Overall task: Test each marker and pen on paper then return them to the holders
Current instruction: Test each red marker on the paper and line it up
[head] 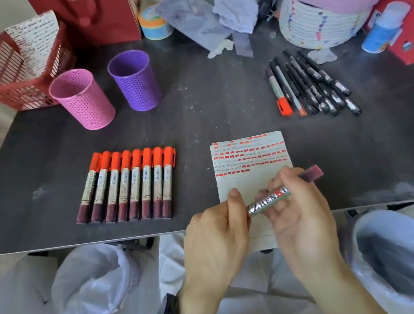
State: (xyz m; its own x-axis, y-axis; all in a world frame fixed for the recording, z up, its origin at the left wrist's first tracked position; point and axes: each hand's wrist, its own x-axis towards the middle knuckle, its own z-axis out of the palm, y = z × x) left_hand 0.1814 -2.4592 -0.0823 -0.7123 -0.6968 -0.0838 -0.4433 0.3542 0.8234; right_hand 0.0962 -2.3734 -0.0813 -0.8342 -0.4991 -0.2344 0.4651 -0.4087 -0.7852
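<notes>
both hands hold one marker over the paper.
the marker lies slanted above the lined paper at the tabletop near edge; the left hand grips its hidden cap end, the right hand pinches the barrel.

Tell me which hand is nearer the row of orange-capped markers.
Left. The left hand sits just right of the row of markers; the right hand lies farther right, beyond it.

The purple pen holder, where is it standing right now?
In the head view the purple holder stands upright at the table's far left, just right of the pink holder and behind the row of red-capped markers.
</notes>
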